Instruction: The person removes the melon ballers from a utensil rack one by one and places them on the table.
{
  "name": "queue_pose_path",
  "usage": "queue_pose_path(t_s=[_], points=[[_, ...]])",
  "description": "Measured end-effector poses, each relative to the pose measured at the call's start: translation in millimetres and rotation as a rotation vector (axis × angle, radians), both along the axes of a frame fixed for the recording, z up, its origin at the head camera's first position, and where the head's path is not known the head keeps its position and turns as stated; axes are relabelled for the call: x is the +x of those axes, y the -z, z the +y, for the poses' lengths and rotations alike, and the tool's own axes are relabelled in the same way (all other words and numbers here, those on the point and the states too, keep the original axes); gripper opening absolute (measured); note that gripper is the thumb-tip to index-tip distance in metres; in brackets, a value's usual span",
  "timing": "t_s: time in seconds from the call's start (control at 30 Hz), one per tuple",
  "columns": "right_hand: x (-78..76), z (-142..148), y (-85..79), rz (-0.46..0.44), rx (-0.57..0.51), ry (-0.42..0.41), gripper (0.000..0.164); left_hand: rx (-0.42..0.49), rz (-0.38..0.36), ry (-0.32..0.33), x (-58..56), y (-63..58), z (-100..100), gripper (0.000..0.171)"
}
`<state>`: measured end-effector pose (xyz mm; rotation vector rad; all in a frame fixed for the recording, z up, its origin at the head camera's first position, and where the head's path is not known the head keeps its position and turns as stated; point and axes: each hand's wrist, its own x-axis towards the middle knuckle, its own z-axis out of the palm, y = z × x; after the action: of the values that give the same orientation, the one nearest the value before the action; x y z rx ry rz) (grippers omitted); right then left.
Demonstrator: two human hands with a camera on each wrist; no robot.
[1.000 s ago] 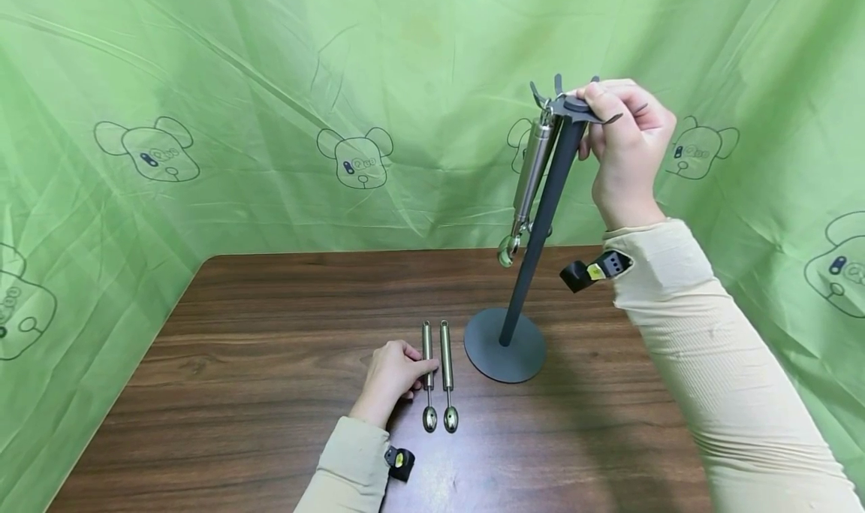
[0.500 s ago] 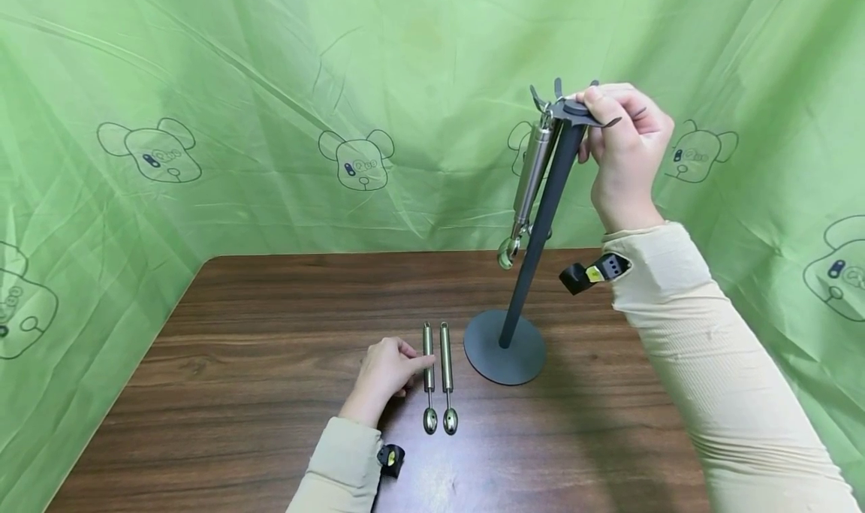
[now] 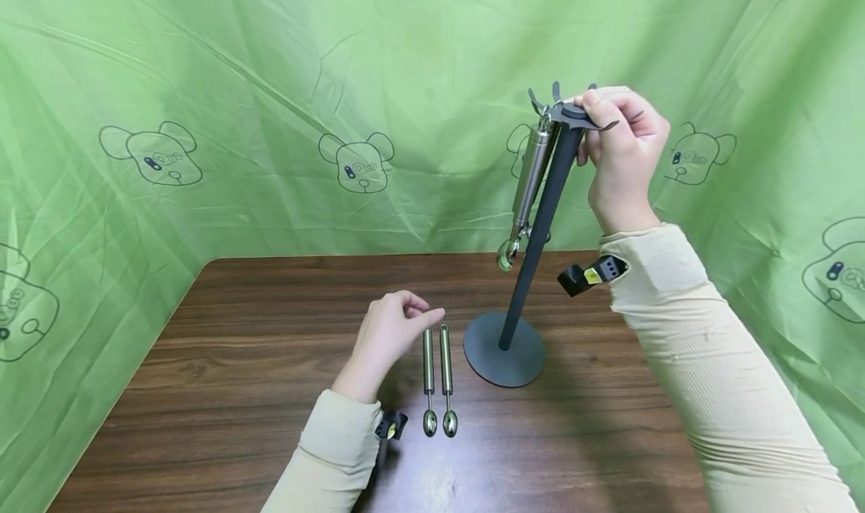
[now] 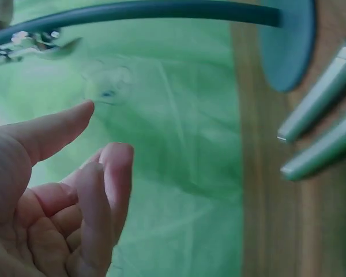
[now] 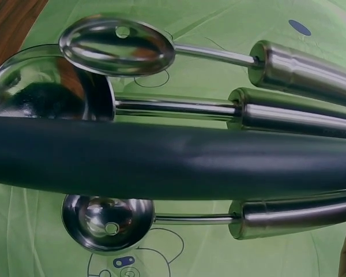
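My right hand (image 3: 625, 149) grips the top of a dark metal hanging stand (image 3: 541, 227), thumb on its hooked crown. Metal melon ballers (image 3: 530, 175) hang from the hooks. In the right wrist view, an oval scoop (image 5: 115, 52), a larger round scoop (image 5: 23, 86) partly behind the pole, and a small round scoop (image 5: 106, 231) show. Two more melon ballers lie side by side on the table, a left one (image 3: 429, 370) and a right one (image 3: 447, 366), scoops toward me. Over their handle ends hovers my left hand (image 3: 392, 329), thumb and fingers apart, holding nothing.
The stand's round base (image 3: 483, 355) rests on the brown wooden table (image 3: 270, 378), just right of the lying melon ballers. A green curtain (image 3: 270, 70) with bear drawings hangs behind the table and along both sides.
My left hand has come away from the left melon baller's handle and moved up and forward, past the handle ends. My right hand stays on the stand's top.
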<state>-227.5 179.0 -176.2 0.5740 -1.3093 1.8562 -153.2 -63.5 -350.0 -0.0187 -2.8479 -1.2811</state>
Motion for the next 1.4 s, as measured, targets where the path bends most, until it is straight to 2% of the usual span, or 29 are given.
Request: queue_pose_path(t_s=[0.13, 0.2, 0.53, 0.63, 0.73, 0.97, 1.17, 1.4], points=[[-0.3, -0.2, 0.5, 0.0, -0.011, -0.004, 0.014, 0.049, 0.108, 0.034, -3.5, -17.9, 10.0, 0.031], [-0.3, -0.2, 0.5, 0.0, -0.011, -0.004, 0.014, 0.098, 0.138, 0.054, -5.5, -24.5, 16.2, 0.03], [0.7, 1.6, 0.5, 0.007, -0.001, 0.007, 0.013, 0.442, 0.166, 0.131, -15.4, -51.2, 43.7, 0.031], [1.4, 2.3, -0.6, 0.018, -0.004, 0.012, 0.014, 0.498, 0.201, 0.163, -16.9, -63.0, 52.4, 0.032], [1.5, 3.1, -1.4, 0.024, 0.003, 0.011, 0.014, 0.522, 0.225, 0.202, -18.6, -74.7, 60.9, 0.033], [1.0, 2.7, -2.4, -0.015, -0.05, -0.021, 0.012, 0.507, 0.281, 0.262, -26.1, -95.5, 75.4, 0.035], [0.7, 2.2, -2.5, -0.008, -0.033, -0.013, 0.014, 0.512, 0.254, 0.303, -31.6, -103.6, 82.2, 0.034], [0.5, 1.9, -2.2, -0.005, -0.021, -0.007, 0.013, 0.505, 0.275, 0.345, -30.5, -105.9, 88.0, 0.032]])
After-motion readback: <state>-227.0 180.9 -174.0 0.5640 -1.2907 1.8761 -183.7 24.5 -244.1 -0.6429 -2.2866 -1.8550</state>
